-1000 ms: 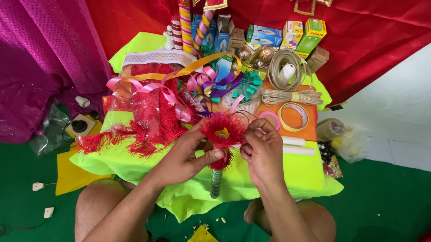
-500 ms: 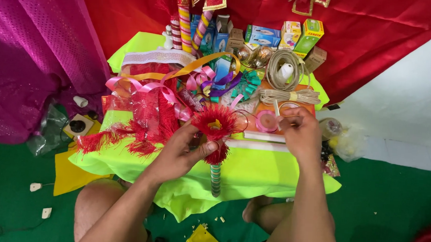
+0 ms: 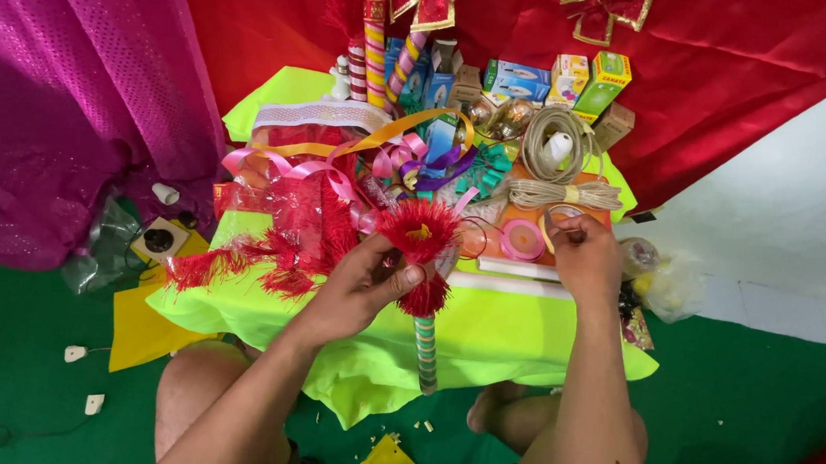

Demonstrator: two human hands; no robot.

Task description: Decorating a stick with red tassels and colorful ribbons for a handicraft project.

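Fringe of red tinsel crowns the stick flower [image 3: 421,232] that the left hand [image 3: 364,286] holds: its fingers are wrapped narrowly round the stem just under the red head, thumb pressed against the lower tuft. The stem, wound in green and pale stripes, hangs down over the near edge of the table [image 3: 512,329], which is draped in a bright yellow-green cloth. The flower sits near the middle of the scene, just right of a heap of red fringe [image 3: 278,243] that spills toward the left edge of the cloth.

The right hand [image 3: 581,257] is well apart from the flower, reaching farther onto the table. Its fingertips pinch a clear tape roll [image 3: 561,222] lying on an orange sheet [image 3: 529,210]; the fingers are closed narrowly on the ring. A pink tape roll [image 3: 522,239] lies just left of that hand on the same sheet, and a white rod [image 3: 516,269] lies along the sheet's near edge.

Farther back, a bundle of jute twine [image 3: 556,160] sits right of a tangle of curling ribbons [image 3: 417,161]. Small coloured boxes [image 3: 537,77] and striped wrapped tubes [image 3: 375,48] stand at the far edge against a red backdrop [image 3: 728,79]. A magenta curtain [image 3: 67,106] hangs on the left, and the floor is a green mat [image 3: 3,379].
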